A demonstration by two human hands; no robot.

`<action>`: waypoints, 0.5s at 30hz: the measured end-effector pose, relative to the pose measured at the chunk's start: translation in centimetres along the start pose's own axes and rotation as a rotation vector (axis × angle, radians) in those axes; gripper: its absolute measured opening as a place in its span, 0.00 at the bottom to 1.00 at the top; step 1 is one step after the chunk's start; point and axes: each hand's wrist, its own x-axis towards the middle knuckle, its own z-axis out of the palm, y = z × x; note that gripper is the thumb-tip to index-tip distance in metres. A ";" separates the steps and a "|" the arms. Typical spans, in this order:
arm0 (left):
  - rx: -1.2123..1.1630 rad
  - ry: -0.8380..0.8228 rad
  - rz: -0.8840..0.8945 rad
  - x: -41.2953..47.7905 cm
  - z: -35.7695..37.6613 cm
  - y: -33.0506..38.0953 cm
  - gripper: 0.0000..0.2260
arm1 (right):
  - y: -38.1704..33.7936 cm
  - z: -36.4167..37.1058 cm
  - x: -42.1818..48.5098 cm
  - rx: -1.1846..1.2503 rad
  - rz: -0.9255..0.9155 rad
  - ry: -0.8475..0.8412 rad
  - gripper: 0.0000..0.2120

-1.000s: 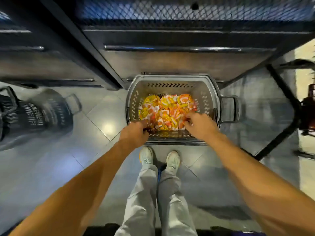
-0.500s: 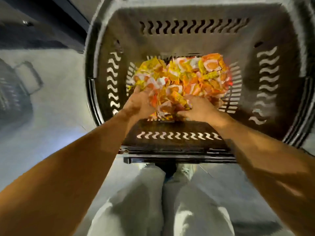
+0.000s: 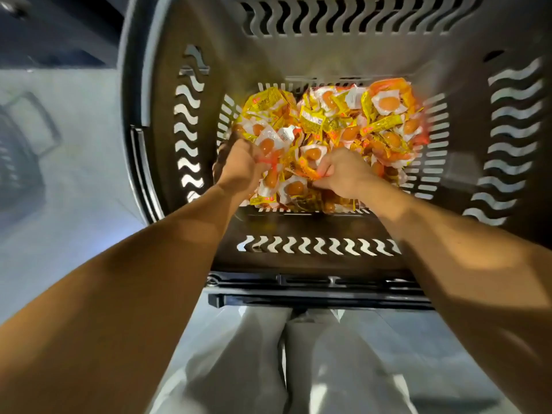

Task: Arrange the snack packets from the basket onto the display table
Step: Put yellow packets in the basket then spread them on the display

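A grey plastic basket (image 3: 167, 121) with wavy slots fills the view from above. Several small snack packets (image 3: 379, 121), yellow, orange and white with a brown round snack showing, lie heaped on its floor. My left hand (image 3: 239, 167) is down in the near left of the heap, fingers curled round a clutch of packets. My right hand (image 3: 346, 171) is in the near middle of the heap and pinches packets with curled fingers. The display table is out of view.
The basket's near rim and black handle bar (image 3: 319, 297) cross just above my legs in light trousers (image 3: 239, 369). Grey tiled floor (image 3: 59, 210) lies to the left, with another dark basket (image 3: 18, 162) blurred at the far left edge.
The camera has dropped much closer to the basket. Both hands went from the basket's near rim down into the heap and closed on packets.
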 end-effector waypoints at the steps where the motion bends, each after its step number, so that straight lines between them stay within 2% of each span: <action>1: -0.028 0.028 -0.051 -0.2 -0.2 -0.1 0.04 | -0.3 -0.6 -0.9 0.035 0.007 0.003 0.05; 3: 0.030 0.070 -0.115 -1.3 -1.2 0.1 0.02 | -1.0 -1.8 -3.1 0.082 0.003 -0.005 0.07; 9: 0.089 0.136 -0.116 -7.2 -5.6 2.9 0.05 | -3.4 -7.1 -11.1 0.171 -0.040 0.082 0.03; 13: 0.037 0.153 -0.006 -12.0 -9.4 7.2 0.06 | -6.1 -11.8 -17.0 0.215 -0.063 0.167 0.05; 15: 0.115 0.115 0.090 -15.1 -11.7 10.0 0.07 | -7.7 -14.4 -20.4 0.210 -0.086 0.209 0.05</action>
